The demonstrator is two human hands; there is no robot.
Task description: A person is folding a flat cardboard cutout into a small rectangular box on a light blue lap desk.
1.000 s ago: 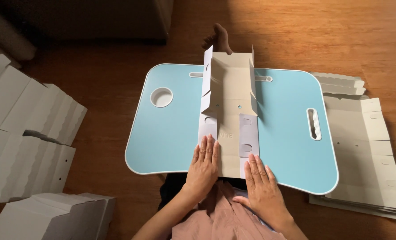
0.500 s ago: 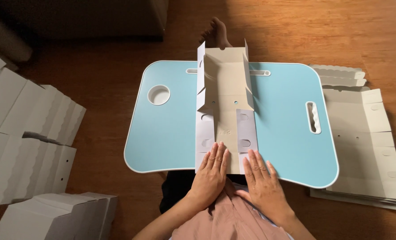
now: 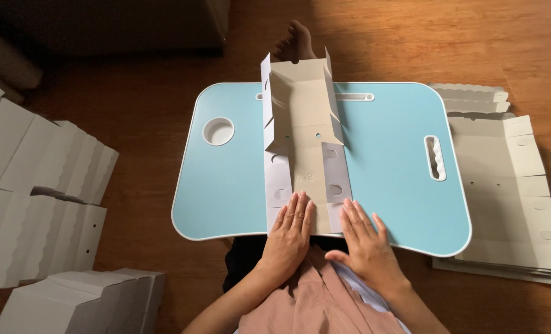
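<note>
A half-folded white and grey cardboard box blank (image 3: 303, 133) lies lengthwise on a light blue lap table (image 3: 387, 167). Its far end has side walls standing up; its near end lies flat. My left hand (image 3: 290, 232) presses flat on the near end of the blank, fingers together. My right hand (image 3: 363, 238) rests flat beside it, fingertips on the blank's near right flap at the table's front edge. Neither hand grips anything.
Folded white boxes (image 3: 40, 185) are stacked on the wooden floor at the left. A pile of flat cardboard blanks (image 3: 510, 192) lies on the floor at the right. The table has a round cup recess (image 3: 218, 130) and a handle slot (image 3: 435, 158). A bare foot (image 3: 295, 42) shows beyond the table.
Both hands have slid back toward me along the blank to its near end. The view has shifted slightly, and the blank's far walls stand about as before.
</note>
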